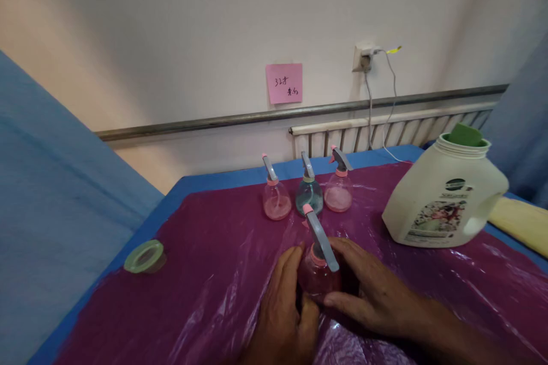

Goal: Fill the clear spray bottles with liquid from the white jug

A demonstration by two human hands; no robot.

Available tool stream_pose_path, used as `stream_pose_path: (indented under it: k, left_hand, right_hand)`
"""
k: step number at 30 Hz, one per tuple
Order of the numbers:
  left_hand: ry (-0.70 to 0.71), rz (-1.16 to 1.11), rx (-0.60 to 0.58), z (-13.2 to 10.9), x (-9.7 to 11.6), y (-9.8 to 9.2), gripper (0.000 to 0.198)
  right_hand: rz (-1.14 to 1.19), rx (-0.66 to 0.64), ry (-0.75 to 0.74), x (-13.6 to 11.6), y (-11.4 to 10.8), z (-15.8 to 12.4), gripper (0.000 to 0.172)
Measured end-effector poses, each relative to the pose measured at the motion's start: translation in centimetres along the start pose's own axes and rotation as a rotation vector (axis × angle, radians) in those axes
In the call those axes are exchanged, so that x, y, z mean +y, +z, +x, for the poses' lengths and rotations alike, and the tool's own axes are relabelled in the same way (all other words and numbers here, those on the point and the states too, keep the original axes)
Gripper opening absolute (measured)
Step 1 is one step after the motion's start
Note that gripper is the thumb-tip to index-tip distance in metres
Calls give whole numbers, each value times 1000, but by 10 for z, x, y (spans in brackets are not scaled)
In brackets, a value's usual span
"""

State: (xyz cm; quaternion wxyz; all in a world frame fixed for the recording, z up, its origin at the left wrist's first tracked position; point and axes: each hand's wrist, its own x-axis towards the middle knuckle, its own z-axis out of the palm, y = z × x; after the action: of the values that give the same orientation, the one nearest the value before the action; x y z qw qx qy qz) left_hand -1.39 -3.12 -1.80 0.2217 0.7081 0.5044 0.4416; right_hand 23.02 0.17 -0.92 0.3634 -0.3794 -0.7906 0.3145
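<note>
Between my two hands stands a clear pink spray bottle (319, 276) with a grey trigger head. My left hand (285, 302) curls round its left side, and my right hand (372, 285) wraps its right side, thumb at the front. Just beyond it are three more spray bottles in a row: a pink one (277, 202) on the left, a teal one (309, 197) in the middle and another pink one (338, 194) on the right. Each of those has a grey trigger head and some liquid or foam inside.
A large cream detergent jug (445, 194) with a green piece in its open mouth stands at right, near a yellow cloth (522, 225). A pale green ring-shaped lid (144, 256) lies at left. Purple plastic sheeting (205, 262) covers the blue table. Cords hang from a wall socket (363, 60).
</note>
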Motion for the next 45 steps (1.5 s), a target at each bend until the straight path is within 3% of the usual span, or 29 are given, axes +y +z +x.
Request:
stream_pose_path:
  k: [14, 27, 45]
  left_hand:
    - [21, -2, -26, 3, 2, -8, 75]
    - [-26, -79, -28, 6, 9, -2, 67]
    - [-35, -43, -107, 4, 8, -9, 72]
  right_hand:
    - [0, 15, -13, 3, 1, -2, 83]
    - [-6, 17, -19, -1, -3, -1, 81]
    - [-39, 29, -23, 3, -1, -1, 84]
